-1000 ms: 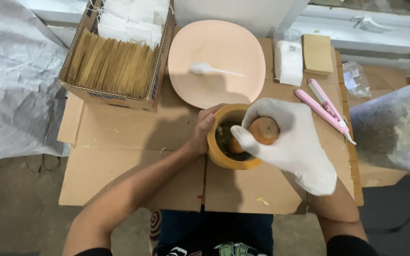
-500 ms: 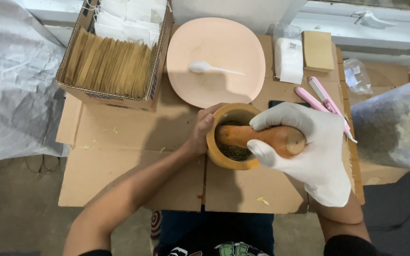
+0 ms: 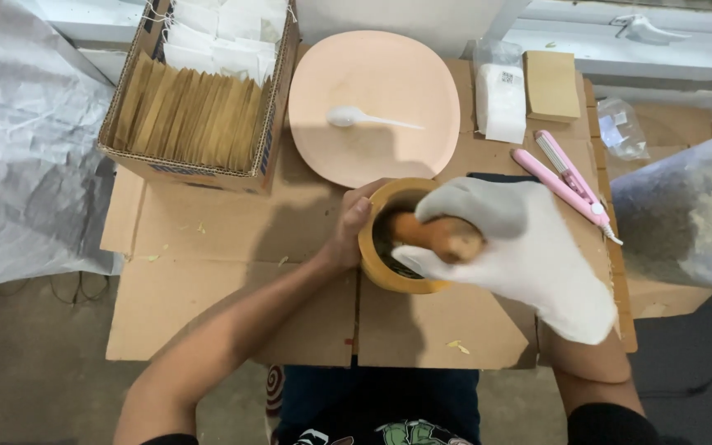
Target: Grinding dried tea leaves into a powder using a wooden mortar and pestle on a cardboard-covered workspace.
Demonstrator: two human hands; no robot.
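A yellow-brown wooden mortar (image 3: 382, 268) stands on flattened cardboard (image 3: 208, 280) in front of me. My bare left hand (image 3: 350, 224) grips its left rim. In a white glove, my right hand (image 3: 514, 247) is closed around a wooden pestle (image 3: 434, 235) whose tip is down inside the bowl, among dark crushed matter. The glove covers the right half of the mortar.
A pink plate (image 3: 381, 103) with a white plastic spoon (image 3: 368, 119) lies behind the mortar. A cardboard box (image 3: 195, 111) of brown and white sachets sits at the back left. Pink sealer tool (image 3: 566, 181), small packets (image 3: 504, 103) and a large bag of dried herbs (image 3: 694, 214) are right.
The pestle has swung inside the mortar, from upright to leaning right, and now tilts with its tip toward the left of the bowl. My left hand has stayed on the rim.
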